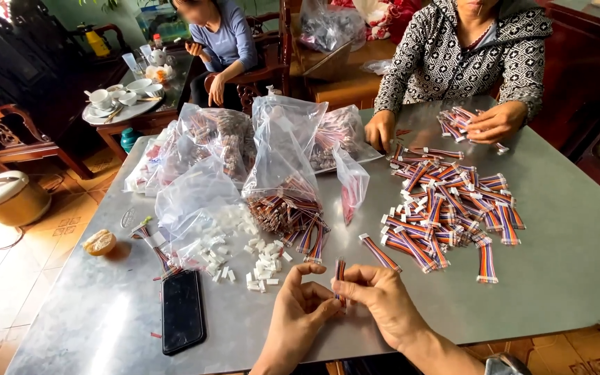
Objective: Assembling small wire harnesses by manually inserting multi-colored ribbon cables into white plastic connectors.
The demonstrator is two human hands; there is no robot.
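Both my hands meet at the near edge of a grey metal table (pixel 564 264). My left hand (pixel 298 305) and my right hand (pixel 381 300) pinch one short striped ribbon cable (pixel 340 272) between their fingertips, held upright. Just beyond my left hand lie several small white plastic connectors (pixel 262 260). A pile of finished striped cables with white ends (pixel 449 212) spreads to the right of my hands. One loose cable (pixel 379 251) lies just ahead of my right hand.
Clear plastic bags (pixel 282 149) of cables and connectors crowd the table's middle. A black phone (pixel 182 310) and a piece of bread (pixel 99 242) lie left. A person in a patterned jacket (pixel 470 48) handles cables opposite. Another person sits by a low tea table (pixel 130 97).
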